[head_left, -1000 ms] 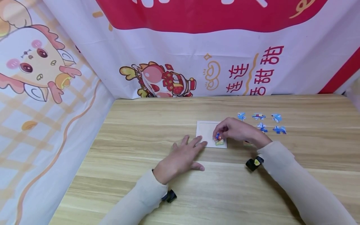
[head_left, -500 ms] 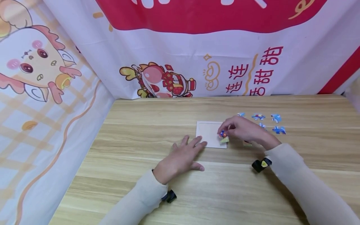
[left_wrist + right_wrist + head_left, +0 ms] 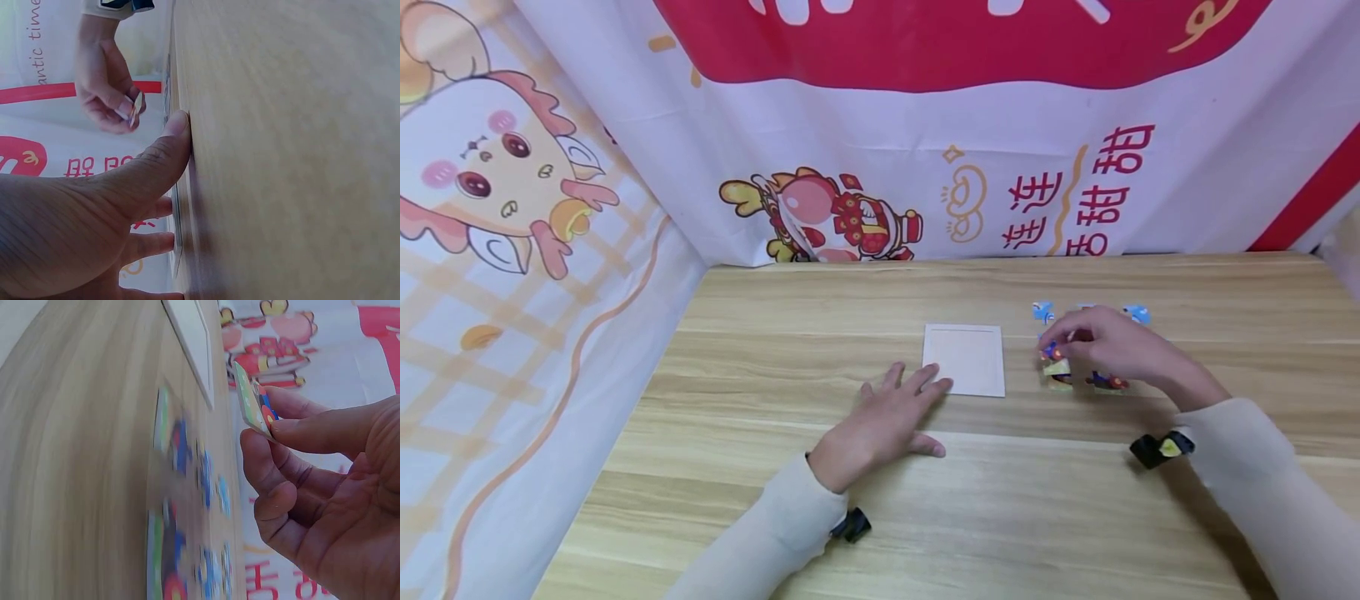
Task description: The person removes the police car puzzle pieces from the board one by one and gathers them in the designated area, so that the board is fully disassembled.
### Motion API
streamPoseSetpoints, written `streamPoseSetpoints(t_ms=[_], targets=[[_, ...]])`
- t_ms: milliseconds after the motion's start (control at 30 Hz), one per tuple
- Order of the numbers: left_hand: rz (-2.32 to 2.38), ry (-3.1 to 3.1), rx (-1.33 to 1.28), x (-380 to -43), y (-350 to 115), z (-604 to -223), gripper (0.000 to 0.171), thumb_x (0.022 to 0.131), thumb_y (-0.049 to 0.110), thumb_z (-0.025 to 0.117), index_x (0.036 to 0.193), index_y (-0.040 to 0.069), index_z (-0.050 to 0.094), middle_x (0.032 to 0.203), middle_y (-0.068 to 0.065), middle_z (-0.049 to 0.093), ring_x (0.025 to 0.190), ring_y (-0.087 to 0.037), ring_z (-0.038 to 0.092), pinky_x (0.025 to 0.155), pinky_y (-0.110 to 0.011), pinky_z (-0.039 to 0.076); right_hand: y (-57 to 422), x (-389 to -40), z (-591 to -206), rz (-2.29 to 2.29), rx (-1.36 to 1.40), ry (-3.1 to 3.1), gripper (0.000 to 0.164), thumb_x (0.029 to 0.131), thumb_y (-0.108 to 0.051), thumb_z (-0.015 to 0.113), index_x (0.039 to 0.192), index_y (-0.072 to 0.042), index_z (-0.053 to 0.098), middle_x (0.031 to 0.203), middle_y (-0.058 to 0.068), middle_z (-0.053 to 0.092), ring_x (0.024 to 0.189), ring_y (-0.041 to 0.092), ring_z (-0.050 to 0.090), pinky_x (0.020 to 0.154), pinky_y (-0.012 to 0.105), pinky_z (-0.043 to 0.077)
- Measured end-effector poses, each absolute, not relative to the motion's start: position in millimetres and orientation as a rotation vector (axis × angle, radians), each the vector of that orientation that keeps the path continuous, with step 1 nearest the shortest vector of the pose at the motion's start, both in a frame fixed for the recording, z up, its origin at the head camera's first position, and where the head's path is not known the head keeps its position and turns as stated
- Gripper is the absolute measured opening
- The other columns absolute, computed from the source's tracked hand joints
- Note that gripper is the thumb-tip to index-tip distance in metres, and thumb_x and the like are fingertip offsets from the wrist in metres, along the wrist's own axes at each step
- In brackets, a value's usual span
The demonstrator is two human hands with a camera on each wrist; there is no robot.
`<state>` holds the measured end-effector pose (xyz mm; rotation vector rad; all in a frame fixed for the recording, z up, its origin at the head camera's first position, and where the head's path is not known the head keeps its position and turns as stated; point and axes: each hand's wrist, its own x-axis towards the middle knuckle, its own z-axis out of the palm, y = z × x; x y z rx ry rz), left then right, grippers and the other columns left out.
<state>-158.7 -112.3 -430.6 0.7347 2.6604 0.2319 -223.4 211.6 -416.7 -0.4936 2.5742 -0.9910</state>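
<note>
My right hand (image 3: 1116, 342) pinches a jigsaw puzzle piece (image 3: 249, 403) between thumb and fingers, raised off the table. The piece has a green edge with blue and red print. In the head view it hangs over the left part of a group of loose puzzle pieces (image 3: 1108, 382), hiding some of them. My left hand (image 3: 880, 429) lies with spread, straight fingers, its fingertips on the lower left corner of a white puzzle tray (image 3: 964, 327). The tray's shallow recess is bare. In the left wrist view, the left thumb (image 3: 178, 125) rests by the tabletop.
Loose pieces lie in rows right of the tray, among them a light blue piece (image 3: 1042, 312) and another blue piece (image 3: 1138, 313). The wooden table (image 3: 790, 333) ends at a printed cloth (image 3: 850, 125) behind. A second cloth (image 3: 550, 350) hangs at the left.
The right hand has moved right, from above the tray to above the loose pieces, carrying the puzzle piece with it. The left hand has stayed in place on the tray corner.
</note>
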Motion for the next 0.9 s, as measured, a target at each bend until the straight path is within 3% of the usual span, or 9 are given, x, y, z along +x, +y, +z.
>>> streamPoseSetpoints(t_ms=[133, 633, 900], targets=[[0.232, 2.662, 0.733, -158, -113, -431, 0.088, 0.082, 0.055, 0.068, 0.155, 0.03, 0.028, 0.165, 0.001, 0.02, 0.149, -0.044, 0.017, 0.103, -0.077, 0.029, 235, -219, -416, -0.977, -0.452, 2.591, 0.022, 0.097, -0.011, 0.059, 0.111, -0.02, 0.074, 0.106, 0.003, 0.068, 0.088, 0.024, 0.053, 0.067, 0.029, 0.049], [0.252, 2.659, 0.732, -158, -114, -432, 0.088, 0.082, 0.056, 0.068, 0.156, 0.03, 0.027, 0.166, 0.001, 0.018, 0.15, -0.044, 0.015, 0.104, -0.078, 0.026, 306, -209, -430, -0.839, -0.336, 2.675, 0.026, 0.096, -0.009, 0.059, 0.113, -0.021, 0.074, 0.125, 0.011, 0.066, 0.112, 0.028, 0.052, 0.078, 0.018, 0.047], [0.244, 2.672, 0.74, -157, -114, -434, 0.089, 0.081, 0.057, 0.068, 0.155, 0.031, 0.027, 0.165, 0.002, 0.019, 0.149, -0.044, 0.017, 0.103, -0.077, 0.028, 320, -205, -439, -0.819, -0.26, 2.609, 0.023, 0.096, -0.011, 0.059, 0.114, -0.016, 0.074, 0.124, 0.015, 0.065, 0.101, 0.021, 0.054, 0.073, 0.022, 0.048]])
